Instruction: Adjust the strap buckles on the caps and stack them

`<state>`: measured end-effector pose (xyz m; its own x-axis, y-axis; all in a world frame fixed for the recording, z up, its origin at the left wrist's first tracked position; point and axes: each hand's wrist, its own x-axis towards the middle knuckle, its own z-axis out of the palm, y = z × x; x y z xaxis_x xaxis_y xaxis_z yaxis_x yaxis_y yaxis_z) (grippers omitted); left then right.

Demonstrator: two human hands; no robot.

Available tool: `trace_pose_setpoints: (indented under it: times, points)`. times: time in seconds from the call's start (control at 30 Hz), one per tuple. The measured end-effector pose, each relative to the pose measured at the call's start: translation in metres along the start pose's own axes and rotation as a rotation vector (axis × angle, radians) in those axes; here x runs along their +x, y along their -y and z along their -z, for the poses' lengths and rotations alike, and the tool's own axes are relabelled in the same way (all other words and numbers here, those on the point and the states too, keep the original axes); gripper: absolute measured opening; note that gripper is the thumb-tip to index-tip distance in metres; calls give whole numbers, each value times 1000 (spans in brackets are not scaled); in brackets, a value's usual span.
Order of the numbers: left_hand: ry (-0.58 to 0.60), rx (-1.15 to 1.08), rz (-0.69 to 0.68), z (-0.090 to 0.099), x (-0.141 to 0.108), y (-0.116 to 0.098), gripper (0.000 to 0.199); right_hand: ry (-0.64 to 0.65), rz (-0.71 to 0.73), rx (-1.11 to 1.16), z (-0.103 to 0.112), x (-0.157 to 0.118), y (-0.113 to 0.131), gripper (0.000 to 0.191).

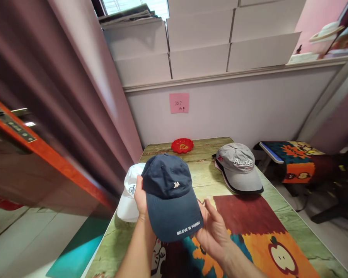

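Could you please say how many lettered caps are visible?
3: a navy fabric cap in both hands, a white fabric cap at left, a grey fabric cap at right; others may hide beneath it.

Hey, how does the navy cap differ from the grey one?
The navy cap is in the left hand, right hand at its brim; the grey cap lies untouched. The navy cap's crown reads LA, the grey cap's Always. Both show their brims and pale lettering.

The navy cap (166, 181) hides part of the white cap (128, 206) and the left hand (141, 199); the bottom edge cuts the mat (249, 214).
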<state>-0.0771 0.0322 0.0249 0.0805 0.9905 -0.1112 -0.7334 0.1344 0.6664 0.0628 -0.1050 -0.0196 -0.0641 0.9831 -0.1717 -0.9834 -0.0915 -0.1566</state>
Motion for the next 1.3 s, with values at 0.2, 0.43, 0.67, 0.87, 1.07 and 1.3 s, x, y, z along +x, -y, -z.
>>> trace_pose_setpoints:
  times: [0.2, 0.43, 0.67, 0.87, 1.07, 1.3]
  points:
    - [282, 190, 83, 6, 12, 33, 56, -195, 97, 77, 8, -14, -4, 18]
    - [324, 472, 263, 18, -11, 82, 80, -352, 222, -66, -33, -4, 79, 21]
    - [657, 1473, -143, 88, -42, 109, 21, -288, 702, -182, -38, 28, 218, 24]
    - [657, 1441, -229, 92, -43, 108, 20, -820, 718, -261, 63, 30, 242, 15]
    - [677, 1450, -237, 92, -41, 109, 20, -878, 700, -295, 89, 14, 238, 16]
    - [682, 1421, -237, 95, -44, 107, 21, -779, 802, -352, 35, 36, 279, 4]
